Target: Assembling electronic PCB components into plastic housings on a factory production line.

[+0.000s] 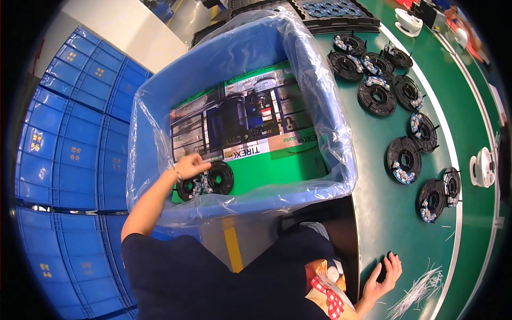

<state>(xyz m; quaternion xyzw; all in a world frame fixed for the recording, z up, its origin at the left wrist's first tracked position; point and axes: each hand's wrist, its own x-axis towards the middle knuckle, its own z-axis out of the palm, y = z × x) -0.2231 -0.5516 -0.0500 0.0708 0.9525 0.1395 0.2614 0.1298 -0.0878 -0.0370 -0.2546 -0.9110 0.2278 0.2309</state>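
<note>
My left hand (191, 166) reaches into a large blue bin (333, 114) lined with clear plastic. Its fingers are partly spread, just above two black round plastic discs with small circuit boards. One black disc (227, 178) lies under the fingertips; the other disc (185, 190) sits beside it, below the wrist. Both are on the printed green cardboard (266, 173) at the bin's bottom. At the lower right, my right hand (385, 276) rests by the green table's edge with fingers loosely bent and apart. A dark patch shows between its thumb and fingers; I cannot make out whether it is shadow.
Several more black discs (377, 96) with circuit boards lie along the green table (373, 213). Thin white strips (421, 290) are heaped near my right hand. Stacked blue crates (69, 154) stand at left. A black tray (341, 24) holds blue boards at the back.
</note>
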